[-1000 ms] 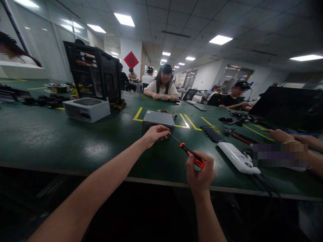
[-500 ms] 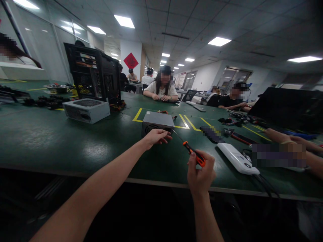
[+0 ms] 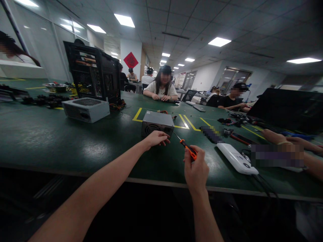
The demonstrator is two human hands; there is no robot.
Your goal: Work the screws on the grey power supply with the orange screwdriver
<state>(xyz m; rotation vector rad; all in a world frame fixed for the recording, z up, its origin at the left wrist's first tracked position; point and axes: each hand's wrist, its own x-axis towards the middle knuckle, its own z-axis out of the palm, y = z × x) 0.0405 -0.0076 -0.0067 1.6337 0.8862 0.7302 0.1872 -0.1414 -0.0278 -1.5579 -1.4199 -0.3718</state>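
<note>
A grey power supply unit [image 3: 158,118] sits on the green table in front of me, its fan grille towards me. My left hand [image 3: 156,138] is at its front lower right side, fingers loosely bent and apart; I see nothing in them. Whether the fingertips touch the casing I cannot tell. An orange and black screwdriver [image 3: 188,150] is gripped by its handle in my right hand [image 3: 197,168]. Its thin shaft slants up and left, with the tip by the casing's right front edge, close to my left fingertips. Contact at the tip is too small to make out.
To the left stand another power supply unit [image 3: 86,110] and a black computer case [image 3: 94,74]. On the right lie a white power bank-like device [image 3: 236,158] with cables and a dark monitor [image 3: 287,109]. Another person's hands [image 3: 276,137] work at the right; a person [image 3: 161,89] sits opposite.
My right hand and the screwdriver have shifted slightly left and the handle sits lower in angle towards the power supply. My left hand has moved slightly down, uncovering more of the fan grille.
</note>
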